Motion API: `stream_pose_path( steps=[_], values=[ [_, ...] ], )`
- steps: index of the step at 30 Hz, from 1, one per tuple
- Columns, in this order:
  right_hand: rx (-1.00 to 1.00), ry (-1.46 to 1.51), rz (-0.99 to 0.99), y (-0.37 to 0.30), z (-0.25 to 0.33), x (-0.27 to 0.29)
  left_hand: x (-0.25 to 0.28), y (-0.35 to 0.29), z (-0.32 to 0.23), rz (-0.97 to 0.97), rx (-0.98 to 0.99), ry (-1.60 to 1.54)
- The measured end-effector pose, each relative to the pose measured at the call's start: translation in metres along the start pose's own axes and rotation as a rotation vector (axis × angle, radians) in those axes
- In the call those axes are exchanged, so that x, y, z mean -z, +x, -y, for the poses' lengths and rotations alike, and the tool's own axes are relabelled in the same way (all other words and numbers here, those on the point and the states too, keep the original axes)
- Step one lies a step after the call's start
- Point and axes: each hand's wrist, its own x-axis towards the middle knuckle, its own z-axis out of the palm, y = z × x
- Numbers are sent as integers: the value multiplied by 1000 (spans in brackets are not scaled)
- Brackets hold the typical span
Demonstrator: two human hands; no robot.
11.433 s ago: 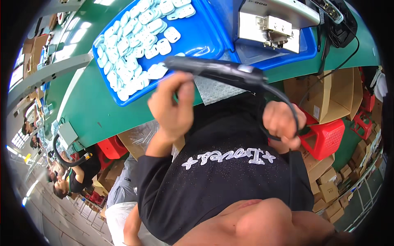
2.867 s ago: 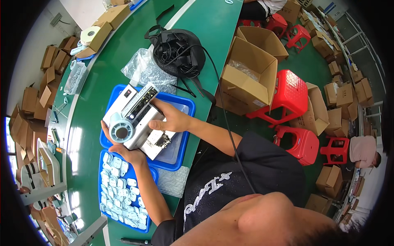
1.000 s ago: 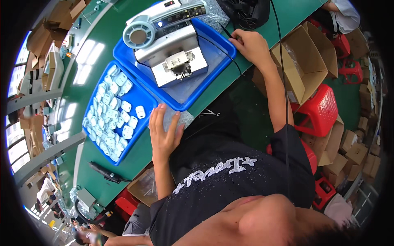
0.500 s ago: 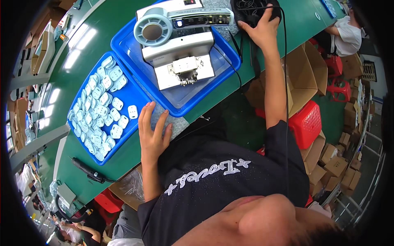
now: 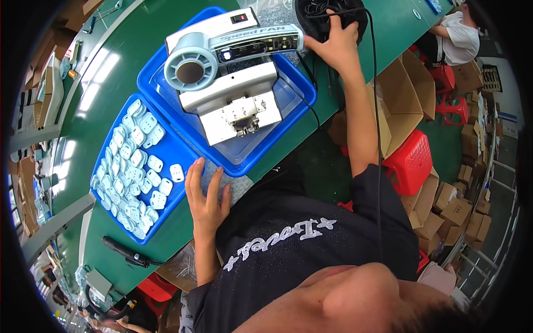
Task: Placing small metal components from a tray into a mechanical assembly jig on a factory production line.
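My left hand [image 5: 208,202] has its fingers spread at the near right corner of a blue tray [image 5: 176,202] heaped with pale blue plastic pieces that have small openings. It grips nothing. My right hand [image 5: 340,50] reaches forward with fingers apart, over the near side of a round black container [image 5: 305,16] of tangled cable. Its thumb is close to the end of a pale blue handheld fan [image 5: 191,72]; whether it touches cannot be told. The fan lies across a silvery metal fixture [image 5: 241,119], a small light glowing on its handle.
A second blue tray [image 5: 239,169] holds the fixture on the green table [image 5: 105,216]. A black corded hand tool [image 5: 125,252] lies front left. A black cable hangs past my right arm. Red stools [image 5: 411,161] and cartons [image 5: 400,108] stand at right. Another person [image 5: 461,36] sits far right.
The whole scene has shifted left and down in the picture. My right thumb is now nearer the fan's handle end. My left hand stays by the tray corner.
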Motion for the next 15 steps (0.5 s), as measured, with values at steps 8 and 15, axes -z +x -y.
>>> stream_pose_path(
  steps=[8, 15],
  values=[
    [-13, 246, -100, 20, -21, 11, -2, 0, 1, -18, -7, -27],
    [-201, 397, -78, 64, -98, 63, -2, -7, 3, -57, 13, -83]
  ],
)
